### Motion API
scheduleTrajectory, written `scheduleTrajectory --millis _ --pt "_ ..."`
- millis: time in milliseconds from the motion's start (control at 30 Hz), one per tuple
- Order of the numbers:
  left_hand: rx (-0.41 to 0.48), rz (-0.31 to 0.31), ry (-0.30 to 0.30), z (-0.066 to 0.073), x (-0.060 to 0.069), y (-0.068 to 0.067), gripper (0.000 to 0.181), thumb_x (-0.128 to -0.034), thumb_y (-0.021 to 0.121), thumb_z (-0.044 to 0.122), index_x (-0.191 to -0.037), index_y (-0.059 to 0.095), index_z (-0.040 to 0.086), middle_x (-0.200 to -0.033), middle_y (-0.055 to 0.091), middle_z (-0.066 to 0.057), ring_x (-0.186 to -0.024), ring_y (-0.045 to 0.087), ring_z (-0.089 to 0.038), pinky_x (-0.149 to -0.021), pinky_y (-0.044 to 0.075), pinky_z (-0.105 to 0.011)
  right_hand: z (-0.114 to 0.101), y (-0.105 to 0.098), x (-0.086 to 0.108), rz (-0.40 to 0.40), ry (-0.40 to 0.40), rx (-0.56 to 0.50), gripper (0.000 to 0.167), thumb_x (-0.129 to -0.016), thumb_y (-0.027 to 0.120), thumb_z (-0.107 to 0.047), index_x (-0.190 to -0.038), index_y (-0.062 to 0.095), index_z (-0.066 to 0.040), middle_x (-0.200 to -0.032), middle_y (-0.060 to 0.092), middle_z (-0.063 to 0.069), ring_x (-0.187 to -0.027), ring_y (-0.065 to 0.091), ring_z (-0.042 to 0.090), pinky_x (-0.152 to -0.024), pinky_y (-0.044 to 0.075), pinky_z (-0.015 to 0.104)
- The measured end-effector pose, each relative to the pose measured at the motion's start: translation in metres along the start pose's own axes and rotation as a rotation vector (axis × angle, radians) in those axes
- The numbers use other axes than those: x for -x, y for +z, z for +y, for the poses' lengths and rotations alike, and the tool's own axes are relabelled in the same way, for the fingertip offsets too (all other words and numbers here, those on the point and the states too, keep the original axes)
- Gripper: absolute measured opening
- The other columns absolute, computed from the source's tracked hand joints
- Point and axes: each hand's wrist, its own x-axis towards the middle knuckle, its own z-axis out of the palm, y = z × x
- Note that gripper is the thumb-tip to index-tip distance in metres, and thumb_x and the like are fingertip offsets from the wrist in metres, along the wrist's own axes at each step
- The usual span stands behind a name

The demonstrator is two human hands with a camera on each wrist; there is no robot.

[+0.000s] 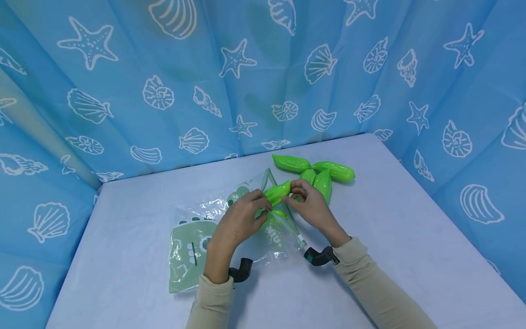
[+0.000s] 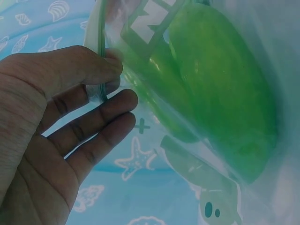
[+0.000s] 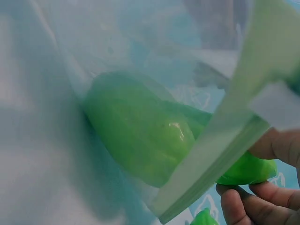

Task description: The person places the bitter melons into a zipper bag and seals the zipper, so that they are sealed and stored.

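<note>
Two hands in play: your left hand (image 1: 241, 217) pinches the rim of the clear zip bag (image 1: 263, 242) between thumb and fingers; your right hand (image 1: 309, 202) pinches one end of a green pod-like piece (image 1: 277, 193) at its mouth. More green pieces (image 2: 225, 93) inside; others (image 1: 323, 183) beyond, on the worktop (image 1: 390, 219).

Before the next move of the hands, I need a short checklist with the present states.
1. Mouth of the bag open: ok, its edges stand apart.
2. Left hand holding the bag's edge: ok, it pinches it.
3. Right hand gripping the green piece: ok, by its outer end.
4. That green piece wholly in or out: not ok, it lies across the mouth.
5. Right hand clear of the loose green pieces: cannot tell, they overlap in the head view.
</note>
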Motion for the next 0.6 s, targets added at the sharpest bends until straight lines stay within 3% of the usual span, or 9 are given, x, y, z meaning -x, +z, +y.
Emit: scheduleTrajectory --millis 600 --pt "0.013 0.009 0.014 0.0000 -0.0015 0.0013 0.012 -0.0877 0.073 0.000 -0.098 0.076 0.006 -0.098 0.064 -0.003 -0.087 0.064 -0.021 -0.074 0.054 -0.031 0.0014 0.0085 0.0023 -0.038 -0.062 0.120 0.029 -0.098 0.066 -0.023 -0.123 0.065 -0.008 -0.107 0.068 0.003 -0.096 0.062 0.019 -0.081 0.048 0.039"
